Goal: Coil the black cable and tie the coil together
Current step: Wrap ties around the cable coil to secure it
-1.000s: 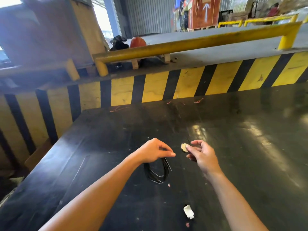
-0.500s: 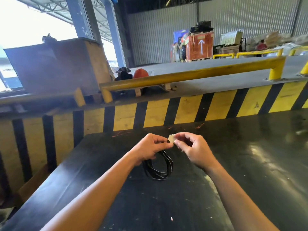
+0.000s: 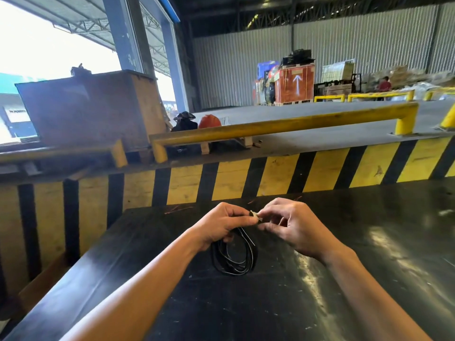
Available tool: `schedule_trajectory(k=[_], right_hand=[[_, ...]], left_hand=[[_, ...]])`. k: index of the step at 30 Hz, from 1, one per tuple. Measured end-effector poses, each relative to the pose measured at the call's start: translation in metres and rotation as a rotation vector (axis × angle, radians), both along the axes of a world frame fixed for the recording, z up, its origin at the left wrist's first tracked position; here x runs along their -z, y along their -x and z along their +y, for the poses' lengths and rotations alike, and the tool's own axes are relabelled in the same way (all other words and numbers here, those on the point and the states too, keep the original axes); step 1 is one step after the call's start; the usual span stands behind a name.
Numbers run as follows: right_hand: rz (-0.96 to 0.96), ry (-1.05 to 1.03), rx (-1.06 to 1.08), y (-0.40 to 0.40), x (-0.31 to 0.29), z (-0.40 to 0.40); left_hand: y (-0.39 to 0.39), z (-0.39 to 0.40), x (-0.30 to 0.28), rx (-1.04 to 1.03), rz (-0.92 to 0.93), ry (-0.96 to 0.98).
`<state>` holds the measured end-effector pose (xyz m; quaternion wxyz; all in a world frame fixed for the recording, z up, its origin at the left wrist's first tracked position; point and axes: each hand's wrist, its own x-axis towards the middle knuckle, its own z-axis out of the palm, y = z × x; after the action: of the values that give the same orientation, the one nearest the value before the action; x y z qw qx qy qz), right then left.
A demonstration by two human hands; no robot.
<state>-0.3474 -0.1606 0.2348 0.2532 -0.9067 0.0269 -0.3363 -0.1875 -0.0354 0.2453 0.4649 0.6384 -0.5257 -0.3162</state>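
Note:
The black cable [image 3: 232,258] hangs as a coil of several loops over the black table [image 3: 369,242]. My left hand [image 3: 221,225] grips the top of the coil. My right hand [image 3: 293,223] pinches a small pale strip of tape [image 3: 256,216] against the coil's top, right at my left fingertips. The two hands touch at the tape. The coil's top is hidden under my fingers.
A yellow-and-black striped barrier [image 3: 270,178] runs along the table's far edge, with a yellow rail [image 3: 283,127] behind it. A brown crate [image 3: 91,107] stands at the back left. Thin copper wire scraps [image 3: 176,209] lie near the far table edge.
My right hand brought the tape piece from apart up against my left hand at the coil's top. The camera tilted upward, so the white scrap near the front edge left view.

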Motion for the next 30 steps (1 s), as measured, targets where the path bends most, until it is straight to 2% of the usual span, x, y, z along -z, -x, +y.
schedule_trajectory(k=[9,13,20,25,30], right_hand=[[-0.044,-0.029,-0.014,0.001,0.001,0.000],[-0.055,-0.118,-0.008,0.001,0.006,0.000],[-0.157,-0.569,-0.016,-0.008,0.011,0.005],[-0.380,-1.023,0.067,-0.009,0.002,-0.007],[-0.495,-1.254,-0.096,-0.009,0.002,-0.005]], left_hand=[[0.006,-0.001,-0.003,0.010,0.001,0.016],[0.008,-0.002,-0.003,0.024,0.015,0.039],[0.015,-0.009,-0.007,-0.003,0.059,0.121],[0.021,-0.009,-0.003,-0.009,0.014,0.119],[0.020,-0.007,-0.006,-0.026,0.013,0.121]])
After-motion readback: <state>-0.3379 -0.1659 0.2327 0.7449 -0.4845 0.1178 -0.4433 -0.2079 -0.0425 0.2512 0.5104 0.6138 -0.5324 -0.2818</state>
